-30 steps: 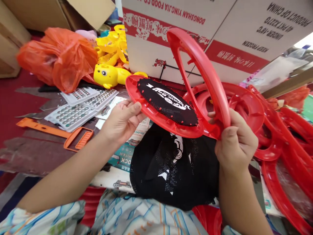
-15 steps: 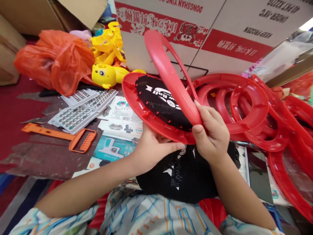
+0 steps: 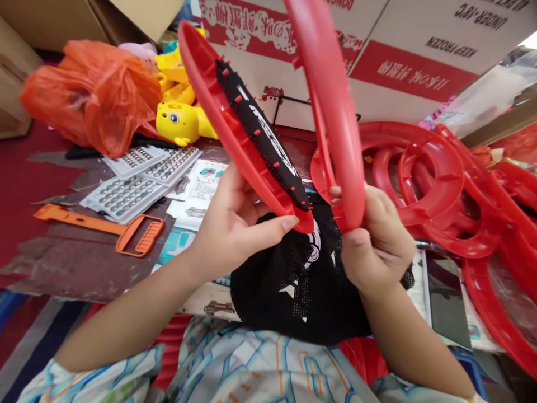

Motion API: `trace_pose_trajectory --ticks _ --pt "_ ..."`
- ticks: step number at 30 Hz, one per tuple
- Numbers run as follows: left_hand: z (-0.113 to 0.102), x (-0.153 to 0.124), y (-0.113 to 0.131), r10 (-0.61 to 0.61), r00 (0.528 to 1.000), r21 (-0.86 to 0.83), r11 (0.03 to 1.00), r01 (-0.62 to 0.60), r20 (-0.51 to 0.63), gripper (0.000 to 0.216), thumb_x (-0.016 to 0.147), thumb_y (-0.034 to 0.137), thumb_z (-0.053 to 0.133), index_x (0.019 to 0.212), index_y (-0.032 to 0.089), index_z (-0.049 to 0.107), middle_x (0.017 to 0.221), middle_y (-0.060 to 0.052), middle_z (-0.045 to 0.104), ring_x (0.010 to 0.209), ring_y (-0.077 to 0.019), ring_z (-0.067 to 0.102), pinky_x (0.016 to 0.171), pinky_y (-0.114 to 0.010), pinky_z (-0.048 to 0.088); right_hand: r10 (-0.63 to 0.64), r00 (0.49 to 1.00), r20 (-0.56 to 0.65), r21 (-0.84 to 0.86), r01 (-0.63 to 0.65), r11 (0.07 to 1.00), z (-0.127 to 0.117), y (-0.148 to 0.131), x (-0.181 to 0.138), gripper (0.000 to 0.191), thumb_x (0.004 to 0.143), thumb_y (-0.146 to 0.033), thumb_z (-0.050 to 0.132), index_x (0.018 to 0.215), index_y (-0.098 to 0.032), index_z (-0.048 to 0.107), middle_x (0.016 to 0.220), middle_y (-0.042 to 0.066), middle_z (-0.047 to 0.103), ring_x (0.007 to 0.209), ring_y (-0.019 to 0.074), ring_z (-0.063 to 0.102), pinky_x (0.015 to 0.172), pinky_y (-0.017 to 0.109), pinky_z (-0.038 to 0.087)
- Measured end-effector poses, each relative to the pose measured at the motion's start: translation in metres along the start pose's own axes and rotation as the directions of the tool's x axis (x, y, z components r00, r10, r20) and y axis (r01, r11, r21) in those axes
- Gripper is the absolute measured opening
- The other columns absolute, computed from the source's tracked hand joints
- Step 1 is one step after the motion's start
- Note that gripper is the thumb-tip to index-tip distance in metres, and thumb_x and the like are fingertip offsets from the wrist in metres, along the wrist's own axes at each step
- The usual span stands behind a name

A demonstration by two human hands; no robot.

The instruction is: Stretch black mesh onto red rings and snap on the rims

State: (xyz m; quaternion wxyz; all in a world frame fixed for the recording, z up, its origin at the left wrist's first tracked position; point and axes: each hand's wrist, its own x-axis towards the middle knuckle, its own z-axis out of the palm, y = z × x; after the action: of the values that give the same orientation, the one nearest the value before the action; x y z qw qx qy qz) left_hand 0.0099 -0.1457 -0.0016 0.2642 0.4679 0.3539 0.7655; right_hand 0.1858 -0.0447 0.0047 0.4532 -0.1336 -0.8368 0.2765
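Observation:
In my left hand (image 3: 239,224) is a red plastic ring with black mesh (image 3: 218,120), gripped by its lower rim. The black fabric with white print is stretched over small red pegs inside it, and it tilts up to the left. My right hand (image 3: 377,240) grips a second red plastic ring (image 3: 339,112), held nearly upright and edge-on, apart from the first. Below both hands, more black printed mesh fabric (image 3: 302,291) lies in front of my body.
Several red rings (image 3: 432,168) are piled at the right. Leftward lie an orange plastic handle (image 3: 138,235), trays of button cells (image 3: 130,196), a yellow toy (image 3: 180,123) and an orange bag (image 3: 92,95). A white printed carton (image 3: 403,73) stands behind.
The two rings have moved apart. My left hand has tilted the mesh ring steeper and shifted left; my right hand has moved slightly right, turning its ring more upright.

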Motion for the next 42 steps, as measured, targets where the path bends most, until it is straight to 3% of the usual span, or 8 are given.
trace_pose_trajectory --ticks 5,11,15,17,22,27,34,42 --pt "0.006 -0.001 0.006 -0.007 0.995 0.124 0.992 -0.005 0.099 0.056 0.08 0.019 0.081 0.128 0.032 0.056 0.126 -0.002 0.066 0.109 -0.0194 0.07 0.095 -0.034 0.061 0.065 0.998 -0.006 0.294 -0.06 0.954 0.019 -0.006 0.0 0.042 0.092 -0.042 0.066 0.134 -0.04 0.062 0.126 0.001 0.065 0.114 0.0188 0.062 0.103 0.035 0.051" --pt "0.021 0.009 0.01 0.044 0.991 0.203 0.977 -0.069 0.126 0.071 0.075 0.022 0.086 0.135 0.035 0.051 0.122 -0.001 0.066 0.098 -0.0156 0.072 0.092 -0.028 0.061 0.135 0.99 -0.034 0.492 -0.101 0.864 0.02 0.002 -0.002 0.042 0.088 -0.039 0.073 0.128 -0.045 0.064 0.121 -0.002 0.066 0.113 0.0147 0.06 0.105 0.032 0.047" --pt "0.035 0.013 0.004 0.002 0.979 0.211 0.976 -0.046 0.202 0.068 0.07 0.025 0.089 0.13 0.031 0.058 0.125 -0.003 0.065 0.112 -0.0193 0.068 0.095 -0.027 0.06 0.212 0.972 -0.105 0.592 -0.11 0.798 0.02 0.006 -0.003 0.04 0.086 -0.042 0.075 0.125 -0.043 0.066 0.118 -0.001 0.066 0.112 0.0136 0.058 0.104 0.03 0.047" --pt "0.041 0.013 0.0 -0.031 0.974 0.222 0.975 -0.02 0.224 0.07 0.065 0.026 0.092 0.127 0.028 0.061 0.125 -0.004 0.065 0.116 -0.0214 0.067 0.097 -0.029 0.06 0.235 0.965 -0.118 0.63 -0.11 0.769 0.02 0.006 -0.003 0.04 0.084 -0.043 0.076 0.124 -0.043 0.067 0.116 -0.001 0.066 0.111 0.0132 0.059 0.103 0.03 0.048" --pt "0.046 0.018 0.001 0.001 0.991 0.276 0.96 -0.039 0.136 0.063 0.06 0.024 0.094 0.117 0.023 0.068 0.111 -0.003 0.073 0.098 -0.0194 0.073 0.087 -0.027 0.064 0.256 0.96 -0.111 0.694 -0.11 0.711 0.011 0.009 -0.004 0.039 0.083 -0.042 0.078 0.12 -0.042 0.07 0.117 -0.001 0.066 0.111 0.0149 0.061 0.108 0.035 0.046" --pt "0.046 0.025 0.008 -0.011 0.984 0.332 0.942 -0.05 0.18 0.055 0.063 0.02 0.093 0.114 0.02 0.07 0.11 -0.006 0.075 0.102 -0.0233 0.074 0.089 -0.031 0.065 0.28 0.958 -0.068 0.706 -0.152 0.691 0.001 0.017 -0.002 0.041 0.077 -0.036 0.083 0.116 -0.038 0.074 0.11 0.0 0.066 0.104 0.0147 0.062 0.1 0.033 0.05" --pt "0.047 0.025 0.003 0.019 0.973 0.321 0.942 -0.095 0.232 0.05 0.062 0.016 0.093 0.107 0.019 0.072 0.104 -0.004 0.075 0.095 -0.0197 0.075 0.086 -0.027 0.065 0.336 0.94 0.055 0.893 -0.197 0.405 0.007 0.013 0.001 0.037 0.072 -0.022 0.086 0.107 -0.029 0.075 0.103 -0.001 0.067 0.093 0.0105 0.063 0.09 0.027 0.055" --pt "0.042 0.031 -0.004 0.06 0.948 0.262 0.954 -0.146 0.311 0.047 0.065 0.021 0.091 0.109 0.021 0.073 0.095 -0.002 0.07 0.093 -0.017 0.072 0.087 -0.026 0.064 0.36 0.933 -0.024 0.89 -0.144 0.432 0.01 0.018 0.003 0.034 0.063 -0.022 0.092 0.093 -0.029 0.078 0.092 -0.004 0.065 0.091 0.0076 0.061 0.087 0.022 0.052"
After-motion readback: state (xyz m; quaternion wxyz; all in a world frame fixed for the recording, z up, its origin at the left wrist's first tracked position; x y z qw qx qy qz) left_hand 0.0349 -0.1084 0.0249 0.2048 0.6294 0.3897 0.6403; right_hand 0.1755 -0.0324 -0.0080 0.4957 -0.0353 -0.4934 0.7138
